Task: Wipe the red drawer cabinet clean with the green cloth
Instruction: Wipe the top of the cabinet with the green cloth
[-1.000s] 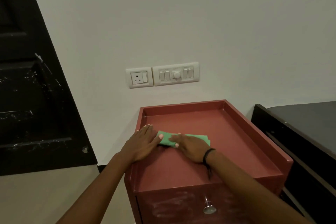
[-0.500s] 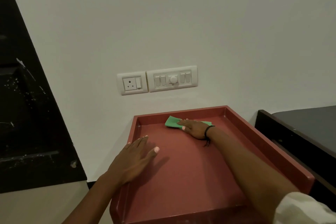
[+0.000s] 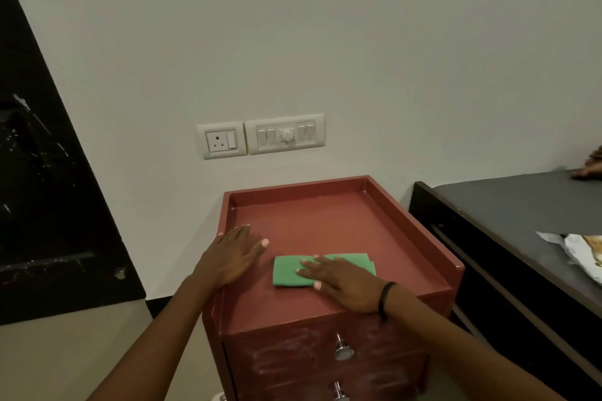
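Note:
The red drawer cabinet (image 3: 329, 215) stands against the white wall, its top a shallow tray with raised rims. A folded green cloth (image 3: 288, 272) lies flat on the front half of that top. My right hand (image 3: 345, 283) presses palm-down on the cloth, fingers spread, a black band on the wrist. My left hand (image 3: 233, 255) rests flat on the top's left side, beside the cloth and not touching it. Two metal drawer knobs (image 3: 343, 350) show on the smudged front.
A dark table (image 3: 508, 215) stands close on the right with a crumpled wrapper (image 3: 583, 251) on it and another person's hand at its far edge. A black door (image 3: 39, 205) fills the left. A socket and switch plate (image 3: 260, 137) sits on the wall above.
My right hand has dragged the cloth from the back rim toward the front of the top. The left hand stayed on the left side. The view has pulled back, showing the drawer fronts.

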